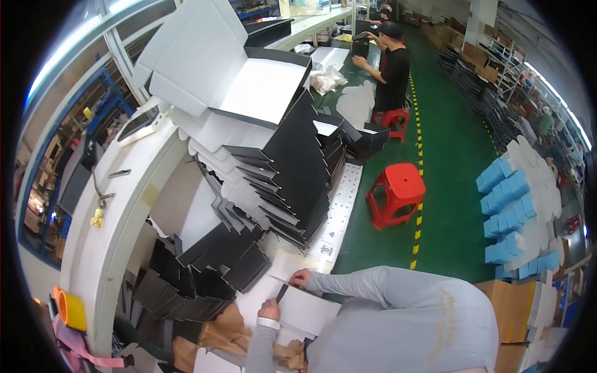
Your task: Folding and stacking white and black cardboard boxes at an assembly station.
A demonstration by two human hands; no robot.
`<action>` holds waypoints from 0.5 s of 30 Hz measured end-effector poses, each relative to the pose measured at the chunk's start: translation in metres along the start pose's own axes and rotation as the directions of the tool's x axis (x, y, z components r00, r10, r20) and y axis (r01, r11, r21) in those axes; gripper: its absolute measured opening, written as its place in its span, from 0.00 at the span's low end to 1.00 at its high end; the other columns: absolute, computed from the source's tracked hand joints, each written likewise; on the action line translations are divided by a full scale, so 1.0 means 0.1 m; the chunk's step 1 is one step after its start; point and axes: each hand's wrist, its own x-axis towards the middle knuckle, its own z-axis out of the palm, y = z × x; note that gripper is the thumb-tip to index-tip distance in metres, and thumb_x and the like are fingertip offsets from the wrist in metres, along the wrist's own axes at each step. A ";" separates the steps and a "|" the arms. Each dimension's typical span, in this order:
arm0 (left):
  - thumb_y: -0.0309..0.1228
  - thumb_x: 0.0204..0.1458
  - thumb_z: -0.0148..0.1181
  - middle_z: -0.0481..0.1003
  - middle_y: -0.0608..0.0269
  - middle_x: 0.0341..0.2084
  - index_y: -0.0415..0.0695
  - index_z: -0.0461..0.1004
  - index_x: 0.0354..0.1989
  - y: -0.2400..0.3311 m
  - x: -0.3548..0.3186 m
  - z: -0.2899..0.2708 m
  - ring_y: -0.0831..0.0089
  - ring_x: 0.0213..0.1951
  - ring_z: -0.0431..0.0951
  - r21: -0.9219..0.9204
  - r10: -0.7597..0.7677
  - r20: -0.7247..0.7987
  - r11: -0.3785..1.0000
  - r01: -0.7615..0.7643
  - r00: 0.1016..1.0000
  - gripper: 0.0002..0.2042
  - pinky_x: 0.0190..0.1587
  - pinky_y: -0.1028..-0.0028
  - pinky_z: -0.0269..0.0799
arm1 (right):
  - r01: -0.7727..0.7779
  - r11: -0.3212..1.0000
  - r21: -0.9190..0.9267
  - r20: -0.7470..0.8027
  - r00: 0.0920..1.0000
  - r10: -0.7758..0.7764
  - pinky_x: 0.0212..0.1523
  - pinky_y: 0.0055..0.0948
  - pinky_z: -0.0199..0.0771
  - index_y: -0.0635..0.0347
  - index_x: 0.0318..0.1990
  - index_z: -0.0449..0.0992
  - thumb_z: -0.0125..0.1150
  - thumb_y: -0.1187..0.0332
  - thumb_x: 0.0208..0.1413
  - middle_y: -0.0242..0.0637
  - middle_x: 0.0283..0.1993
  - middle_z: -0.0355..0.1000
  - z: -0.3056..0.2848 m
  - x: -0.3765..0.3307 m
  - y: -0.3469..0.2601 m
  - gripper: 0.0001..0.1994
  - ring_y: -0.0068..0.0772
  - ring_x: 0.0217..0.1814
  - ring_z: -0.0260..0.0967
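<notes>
I cannot make out the fingertips of the left hand (pixel 268 309), which curl out of sight, or those of the right hand (pixel 301 278). The dark strip (pixel 282 293) between them is too small for me to identify. The left sleeve (pixel 261 349) hides part of the brown paper (pixel 227 329). The lower edge cuts off the grey shirt (pixel 398 332), its lettering (pixel 451 317) blurred. Far off, a co-worker (pixel 394 71) holds a black thing (pixel 360 46) whose kind I cannot tell

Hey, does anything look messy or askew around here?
Yes. Crumpled brown paper lies bunched near your left hand, and the tall stack of open black boxes looks staggered, its edges stepped rather than squared up.
</notes>
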 end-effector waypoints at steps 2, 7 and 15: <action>0.29 0.39 0.51 0.67 0.63 0.18 0.47 0.63 0.23 0.05 -0.02 0.04 0.66 0.21 0.72 0.119 -0.014 -0.063 0.993 0.022 0.998 0.04 0.18 0.66 0.70 | 0.008 1.000 0.000 0.041 0.999 -0.008 0.27 0.20 0.67 0.60 0.31 0.76 0.56 0.67 0.47 0.30 0.24 0.71 0.01 -0.01 0.05 0.08 0.18 0.26 0.65; 0.41 0.45 0.48 0.73 0.56 0.14 0.47 0.71 0.15 0.13 0.10 -0.19 0.60 0.16 0.74 0.032 -0.094 0.152 0.995 0.090 0.984 0.14 0.20 0.61 0.68 | 0.064 0.965 -0.253 0.102 0.994 -0.039 0.31 0.24 0.68 0.60 0.28 0.74 0.52 0.69 0.46 0.34 0.24 0.71 0.03 -0.08 0.02 0.06 0.23 0.27 0.66; 0.40 0.43 0.48 0.74 0.60 0.20 0.48 0.74 0.20 0.33 0.43 -0.10 0.63 0.23 0.75 0.221 -0.223 0.150 0.957 0.187 0.963 0.11 0.25 0.64 0.70 | 0.123 0.965 -0.232 0.108 0.989 -0.100 0.29 0.30 0.68 0.60 0.26 0.73 0.52 0.64 0.45 0.39 0.24 0.71 0.10 0.01 0.08 0.08 0.30 0.26 0.68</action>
